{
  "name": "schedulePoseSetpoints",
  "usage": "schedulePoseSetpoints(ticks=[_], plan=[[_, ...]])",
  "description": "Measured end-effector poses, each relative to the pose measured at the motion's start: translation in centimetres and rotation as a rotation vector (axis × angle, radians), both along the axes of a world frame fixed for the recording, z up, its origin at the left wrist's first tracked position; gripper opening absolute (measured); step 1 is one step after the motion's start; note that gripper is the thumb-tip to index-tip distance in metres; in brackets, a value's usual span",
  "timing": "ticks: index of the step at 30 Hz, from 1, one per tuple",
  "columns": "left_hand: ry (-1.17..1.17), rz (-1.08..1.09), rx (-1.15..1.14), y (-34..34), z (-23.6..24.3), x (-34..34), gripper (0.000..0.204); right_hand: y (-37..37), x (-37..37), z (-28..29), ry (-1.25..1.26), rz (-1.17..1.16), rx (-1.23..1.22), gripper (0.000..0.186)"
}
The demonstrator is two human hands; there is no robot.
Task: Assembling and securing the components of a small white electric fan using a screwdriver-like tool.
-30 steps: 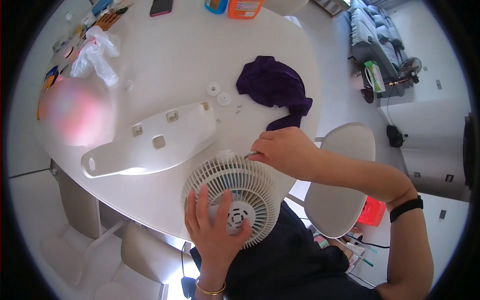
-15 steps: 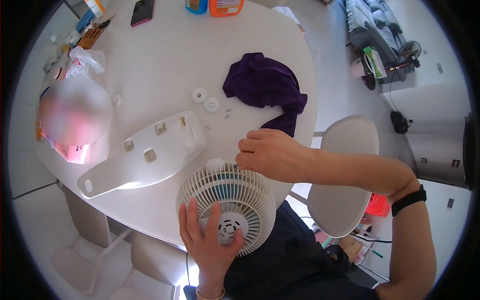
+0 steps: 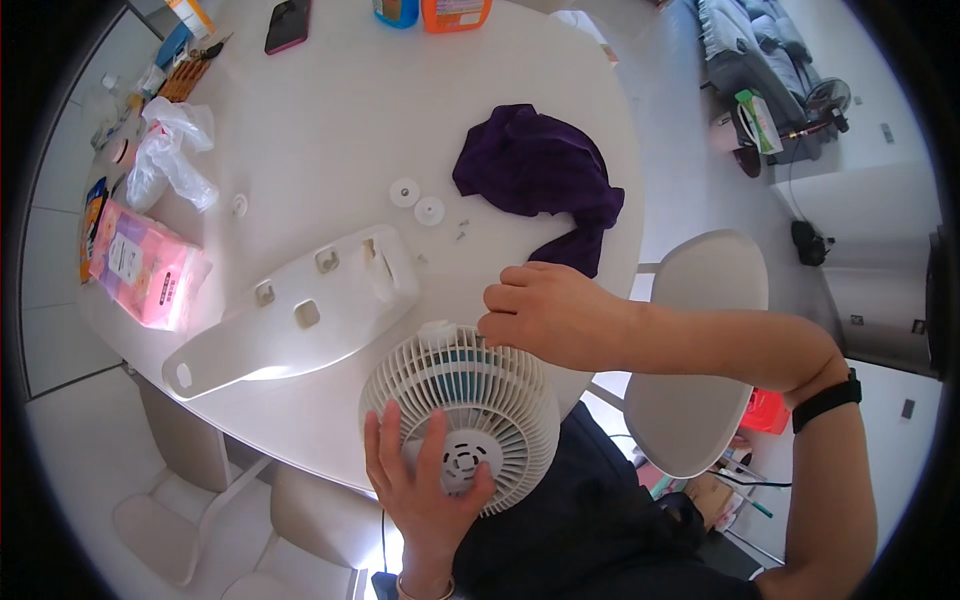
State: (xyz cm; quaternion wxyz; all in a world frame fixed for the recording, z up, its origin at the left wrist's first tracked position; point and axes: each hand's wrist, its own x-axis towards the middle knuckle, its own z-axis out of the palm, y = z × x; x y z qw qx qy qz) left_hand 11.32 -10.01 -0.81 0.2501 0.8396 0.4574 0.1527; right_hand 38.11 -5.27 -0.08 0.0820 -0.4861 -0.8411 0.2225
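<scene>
A white fan head (image 3: 400, 372) with a round slatted grille leans at the table's near edge, over my lap. Teal blades show through its slats. My left hand (image 3: 425, 490) lies on the grille with fingers spread, the thumb beside the round slotted hub (image 3: 466, 458). At the grille's far rim, next to a small white tab (image 3: 436, 332), my right hand (image 3: 545, 312) is closed with its fingers curled; what they pinch is hidden. Left of the fan lies a long white plastic housing (image 3: 250, 335) with square openings. Beyond it are two white discs (image 3: 404, 192) and several small screws (image 3: 462, 236).
A dark purple cloth (image 3: 540, 165) lies at the table's right. Along the left stand a pink tissue pack (image 3: 150, 265), a plastic bag (image 3: 172, 150) and a wicker basket (image 3: 185, 78). A phone (image 3: 288, 26) and orange bottle (image 3: 455, 14) are far back. A chair (image 3: 690, 350) stands right.
Both hands keep their places on the fan. The whole view has shifted slightly, and the blurred patch over the tissue pack is gone.
</scene>
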Motion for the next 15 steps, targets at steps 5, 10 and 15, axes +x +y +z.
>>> schedulePoseSetpoints(ticks=[5, 10, 15], plan=[[0.001, -0.005, 0.016, 0.1, 0.1, 0.2, 0.066, -0.3, -0.2, -0.4, -0.022, 0.038, 0.078, 0.017], [0.008, 0.015, 0.052, 0.0, -0.1, 0.7, 0.058, 0.0, 0.1, -0.5, -0.060, 0.001, -0.054, 0.008], [-0.006, 0.017, 0.068, -0.1, -0.1, 0.7, 0.057, -1.2, -1.7, 0.2, -0.167, 0.015, -0.095, 0.010]])
